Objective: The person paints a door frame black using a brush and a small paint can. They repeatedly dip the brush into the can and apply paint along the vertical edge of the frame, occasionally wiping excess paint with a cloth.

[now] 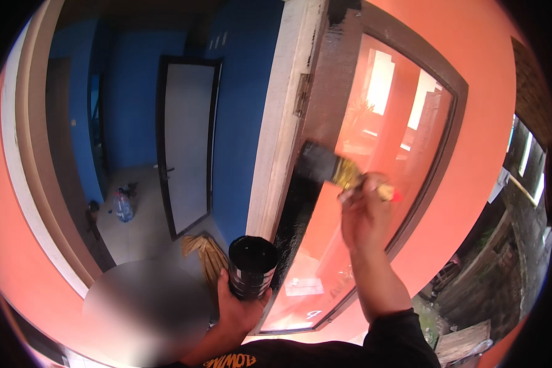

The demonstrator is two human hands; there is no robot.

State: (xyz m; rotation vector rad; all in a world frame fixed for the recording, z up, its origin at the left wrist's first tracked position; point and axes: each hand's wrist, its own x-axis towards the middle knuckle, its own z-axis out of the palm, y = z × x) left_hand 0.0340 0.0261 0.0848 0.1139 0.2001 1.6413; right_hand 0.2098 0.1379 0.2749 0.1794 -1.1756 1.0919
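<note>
One right hand is pinching a brush, its blurred bristles seemingly touching a brown door, one left hand is cupping a dark can, fingers curling round its base.

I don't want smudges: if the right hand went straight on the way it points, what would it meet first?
Probably the glass, which lies behind the right hand, though depth is unclear; the brush it holds seems to touch the brown frame.
</note>
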